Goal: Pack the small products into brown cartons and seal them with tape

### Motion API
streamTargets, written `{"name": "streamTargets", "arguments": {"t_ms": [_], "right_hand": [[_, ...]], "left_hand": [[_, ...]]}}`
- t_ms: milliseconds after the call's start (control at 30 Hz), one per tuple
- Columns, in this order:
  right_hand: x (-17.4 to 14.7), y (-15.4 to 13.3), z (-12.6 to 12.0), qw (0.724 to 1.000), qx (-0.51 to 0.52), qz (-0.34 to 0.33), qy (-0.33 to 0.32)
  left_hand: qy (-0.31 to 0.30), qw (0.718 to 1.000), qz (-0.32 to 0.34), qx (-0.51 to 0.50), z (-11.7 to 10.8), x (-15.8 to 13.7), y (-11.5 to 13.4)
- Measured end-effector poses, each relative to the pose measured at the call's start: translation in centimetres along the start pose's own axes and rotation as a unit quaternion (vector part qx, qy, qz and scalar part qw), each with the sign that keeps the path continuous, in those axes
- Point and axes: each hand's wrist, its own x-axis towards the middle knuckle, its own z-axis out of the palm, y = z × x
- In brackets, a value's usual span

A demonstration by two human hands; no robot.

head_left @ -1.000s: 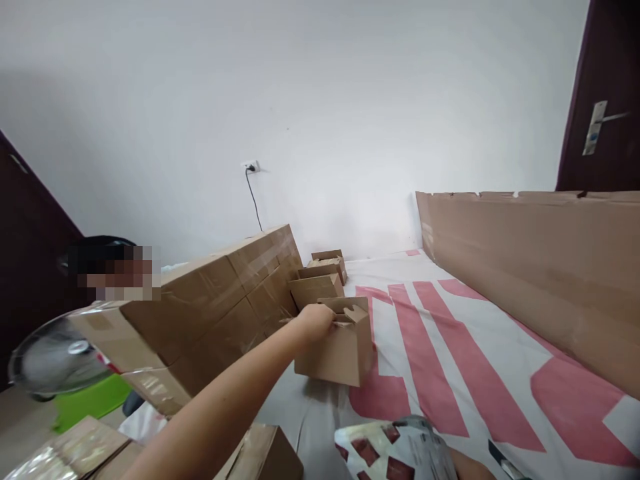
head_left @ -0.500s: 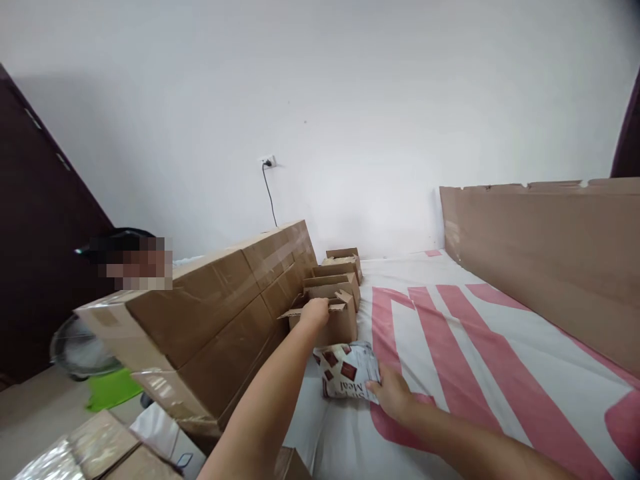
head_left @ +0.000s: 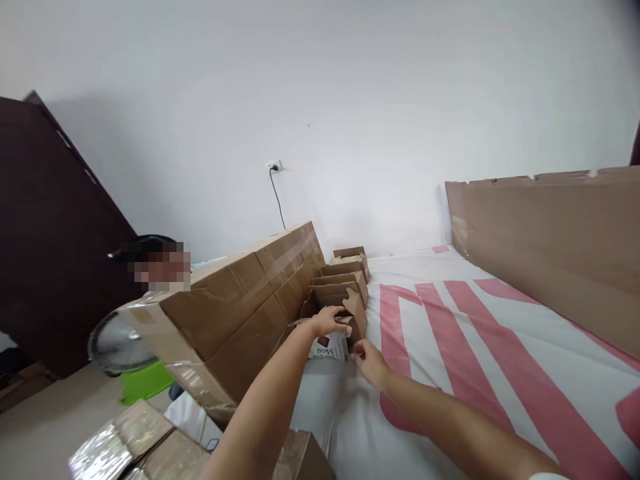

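Observation:
My left hand (head_left: 331, 321) reaches over the front of a small open cardboard box (head_left: 356, 319), fingers curled on its front flap. Below that hand, a white and brown printed packet (head_left: 330, 349) reading "Meal" sits at the box's near side, partly covered by the hand and flap. How much of it is inside I cannot tell. My right hand (head_left: 371, 363) is closed at the packet's right end, close to the box's lower corner; its fingertips are partly hidden.
More small open boxes (head_left: 350, 260) line up behind, towards the wall. Large taped cartons (head_left: 220, 307) form a stack on the left, with a person (head_left: 155, 263) behind it. A cardboard panel (head_left: 545, 227) stands right on the red-and-white sheet (head_left: 450, 347). Other boxes (head_left: 300, 457) lie near me.
The packet has moved forward and left from the sheet to the box front, with my right hand following. My left hand has shifted right along the box's flap. The view has turned slightly left.

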Motion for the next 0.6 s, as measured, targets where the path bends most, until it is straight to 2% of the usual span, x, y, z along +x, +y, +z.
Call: {"name": "streamTargets", "arguments": {"t_ms": [133, 233, 400, 500, 600], "right_hand": [[-5.2, -3.2, -3.4, 0.997, 0.067, -0.007, -0.024], [-10.4, -5.9, -6.9, 0.994, 0.099, -0.018, -0.040], [-20.4, -9.0, -12.5, 0.993, 0.096, -0.015, -0.068], [-26.7, -10.2, -15.3, 0.995, 0.068, -0.005, -0.071], [-33.3, -10.6, -17.6, 0.999, 0.027, 0.008, -0.047]], "left_hand": [[0.015, 0.997, 0.071, -0.004, 0.0, -3.9, 5.6], [-0.004, 0.991, 0.135, -0.001, 1.7, -8.8, 10.3], [-0.033, 0.982, 0.185, -0.027, 7.0, -17.8, 15.5], [-0.056, 0.977, 0.174, -0.108, 10.9, -22.7, 17.5], [-0.115, 0.950, 0.205, -0.203, 14.6, -27.3, 18.4]]}}
